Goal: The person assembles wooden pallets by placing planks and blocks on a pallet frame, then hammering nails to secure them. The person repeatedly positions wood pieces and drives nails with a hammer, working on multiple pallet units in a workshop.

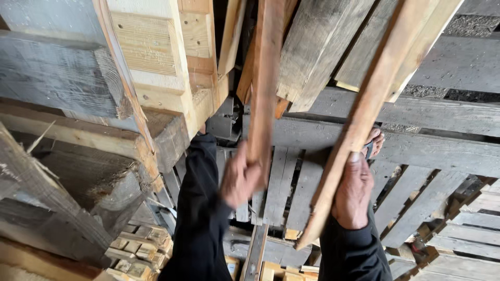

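Observation:
My left hand (pixel 239 179) is closed around the lower end of a reddish-brown wooden plank (pixel 265 78) that runs up to the top of the view. My right hand (pixel 353 192) grips a longer pale plank (pixel 375 99) near its lower end; this plank slants up to the right. Both arms wear dark sleeves. A foot in a sandal (pixel 374 141) shows just behind the pale plank, standing on a grey pallet (pixel 416 151).
Weathered grey pallets (pixel 448 67) lie below and to the right. Stacked beams and boards (pixel 146 57) rise at the left, with a heavy grey beam (pixel 52 73). Small wooden blocks (pixel 135 255) lie at the bottom left. More loose planks (pixel 317 47) lean at the top centre.

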`<state>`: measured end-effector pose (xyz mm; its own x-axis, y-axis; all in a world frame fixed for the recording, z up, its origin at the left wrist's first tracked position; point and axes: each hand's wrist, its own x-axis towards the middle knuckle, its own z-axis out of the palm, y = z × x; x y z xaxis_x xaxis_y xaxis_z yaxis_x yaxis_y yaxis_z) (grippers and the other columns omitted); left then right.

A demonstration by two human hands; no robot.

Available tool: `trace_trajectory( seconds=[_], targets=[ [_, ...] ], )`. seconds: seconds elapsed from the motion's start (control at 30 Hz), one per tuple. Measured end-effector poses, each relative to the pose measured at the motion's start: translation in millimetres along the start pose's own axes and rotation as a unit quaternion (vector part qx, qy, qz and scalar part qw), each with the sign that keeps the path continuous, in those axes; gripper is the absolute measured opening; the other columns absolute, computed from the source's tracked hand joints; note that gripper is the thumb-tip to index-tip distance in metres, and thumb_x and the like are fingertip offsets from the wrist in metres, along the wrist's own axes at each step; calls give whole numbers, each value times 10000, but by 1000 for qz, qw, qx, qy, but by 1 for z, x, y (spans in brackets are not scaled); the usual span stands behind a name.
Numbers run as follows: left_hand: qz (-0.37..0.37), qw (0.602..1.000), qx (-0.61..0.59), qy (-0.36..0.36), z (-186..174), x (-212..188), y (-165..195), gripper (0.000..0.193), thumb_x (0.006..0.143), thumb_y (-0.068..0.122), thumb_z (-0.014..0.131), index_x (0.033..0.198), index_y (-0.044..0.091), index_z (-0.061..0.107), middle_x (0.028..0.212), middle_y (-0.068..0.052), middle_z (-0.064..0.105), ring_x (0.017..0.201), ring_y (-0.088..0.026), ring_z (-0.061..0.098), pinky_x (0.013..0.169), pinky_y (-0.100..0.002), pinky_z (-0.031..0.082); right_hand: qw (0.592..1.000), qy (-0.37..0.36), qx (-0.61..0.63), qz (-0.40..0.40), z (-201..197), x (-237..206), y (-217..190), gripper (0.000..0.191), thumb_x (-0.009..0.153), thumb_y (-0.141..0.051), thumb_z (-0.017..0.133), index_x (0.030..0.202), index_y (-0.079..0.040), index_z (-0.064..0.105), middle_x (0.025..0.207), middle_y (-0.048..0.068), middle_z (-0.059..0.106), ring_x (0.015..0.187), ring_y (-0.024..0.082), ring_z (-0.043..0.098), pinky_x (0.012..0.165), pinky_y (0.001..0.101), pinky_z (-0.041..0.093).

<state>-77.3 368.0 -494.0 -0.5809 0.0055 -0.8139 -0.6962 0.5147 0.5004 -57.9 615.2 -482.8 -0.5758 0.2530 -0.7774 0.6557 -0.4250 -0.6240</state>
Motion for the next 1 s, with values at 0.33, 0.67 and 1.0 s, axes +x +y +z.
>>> trace_trajectory(
  seconds=[0.33,0.67,1.0],
  targets=[
    [376,927,2,8,105,-66,103,602,1100,602,485,1530,183,537,1709,-125,418,1657,-307,217,1347,-480,355,981,-137,136,16,3,-1,1,415,1130,-391,541,1317,-21,543,940,72,638,754,158,610,657,300,519],
    [210,961,173,-54,35,-79,147,822,808,816,537,1139,70,638,1295,-166,601,1225,-334,517,1085,-540,397,927,-235,289,37,-24,-2,6,514,1118,-408,552,1442,-19,461,939,107,616,755,215,617,673,354,524],
    [-95,923,-272,256,35,120,-33,494,902,276,706,1252,-42,561,1261,-157,626,1163,-263,603,1005,-410,479,896,-272,344,68,-29,-8,8,642,1106,-424,563,1566,-17,378,939,141,595,756,272,623,689,409,529]
  ],
)
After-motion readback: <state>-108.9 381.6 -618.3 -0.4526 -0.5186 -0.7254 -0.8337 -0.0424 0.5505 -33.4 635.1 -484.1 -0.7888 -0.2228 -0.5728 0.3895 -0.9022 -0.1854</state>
